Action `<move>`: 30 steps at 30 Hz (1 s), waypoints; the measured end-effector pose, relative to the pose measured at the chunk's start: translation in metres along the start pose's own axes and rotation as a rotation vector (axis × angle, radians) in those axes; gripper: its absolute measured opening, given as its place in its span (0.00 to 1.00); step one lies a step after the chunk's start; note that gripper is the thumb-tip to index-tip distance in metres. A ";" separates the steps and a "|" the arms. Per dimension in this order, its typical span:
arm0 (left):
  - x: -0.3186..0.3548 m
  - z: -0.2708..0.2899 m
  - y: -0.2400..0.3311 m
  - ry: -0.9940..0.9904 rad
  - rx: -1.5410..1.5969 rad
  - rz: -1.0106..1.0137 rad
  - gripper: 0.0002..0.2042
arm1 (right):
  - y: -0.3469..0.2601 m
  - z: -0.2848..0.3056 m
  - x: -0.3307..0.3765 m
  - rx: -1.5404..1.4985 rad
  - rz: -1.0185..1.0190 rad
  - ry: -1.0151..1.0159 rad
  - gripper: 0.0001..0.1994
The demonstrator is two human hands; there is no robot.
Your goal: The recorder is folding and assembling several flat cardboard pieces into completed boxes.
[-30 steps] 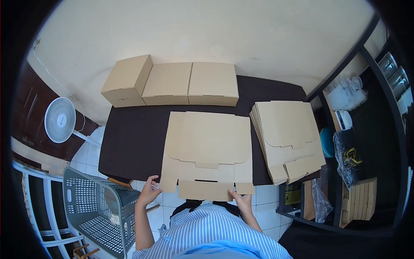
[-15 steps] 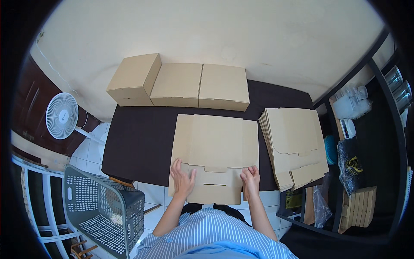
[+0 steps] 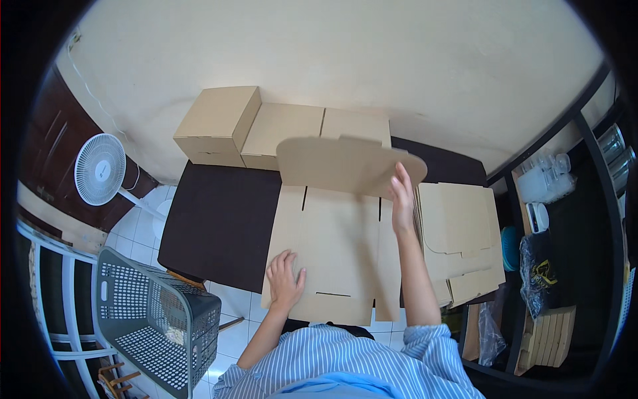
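Note:
An unfolded cardboard box blank (image 3: pixel 325 246) lies on the dark table in front of me. Its far panel, a lid flap (image 3: pixel 339 163) with rounded corners, stands raised from the sheet. My right hand (image 3: pixel 402 203) is at the flap's right end, fingers stretched out against the cardboard. Flat on the blank's near left part rests my left hand (image 3: pixel 286 279), its fingers spread. Slots show in the sheet near the flap's fold and close to my body.
Several folded cardboard boxes (image 3: pixel 219 113) stand against the wall. To the right lies a stack of flat box blanks (image 3: pixel 462 219), beside a dark shelf rack (image 3: pixel 578 120). On the left are a grey plastic basket (image 3: pixel 126 292) and a white fan (image 3: pixel 100 169).
The blank's far panel has swung up and away from the sheet, uncovering its inner face. My right hand moved forward and up with it; my left hand stayed at the near left.

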State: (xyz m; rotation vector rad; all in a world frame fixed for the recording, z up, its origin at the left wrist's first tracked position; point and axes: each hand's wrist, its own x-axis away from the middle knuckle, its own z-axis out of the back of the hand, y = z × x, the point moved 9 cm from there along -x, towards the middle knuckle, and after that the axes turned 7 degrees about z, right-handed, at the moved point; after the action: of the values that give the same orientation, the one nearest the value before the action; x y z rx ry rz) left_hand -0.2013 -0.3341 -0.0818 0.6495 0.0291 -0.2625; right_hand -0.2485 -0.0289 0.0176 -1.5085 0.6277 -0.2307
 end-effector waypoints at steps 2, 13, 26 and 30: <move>-0.001 0.002 0.008 0.005 -0.071 -0.054 0.24 | 0.010 -0.004 -0.027 0.128 -0.022 -0.014 0.33; -0.059 0.008 -0.023 -0.038 0.096 0.023 0.31 | 0.031 0.083 -0.033 0.886 0.304 0.567 0.24; -0.220 -0.005 -0.005 0.093 0.434 0.119 0.28 | 0.035 0.071 -0.007 0.721 0.194 0.357 0.06; -0.190 -0.009 0.027 0.184 0.444 0.037 0.25 | 0.027 0.052 0.004 0.710 0.300 0.292 0.08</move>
State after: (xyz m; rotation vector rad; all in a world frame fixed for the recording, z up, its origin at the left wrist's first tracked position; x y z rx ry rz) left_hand -0.3777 -0.2639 -0.0520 1.1141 0.1374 -0.1730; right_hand -0.2247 0.0156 -0.0127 -0.6914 0.8807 -0.3966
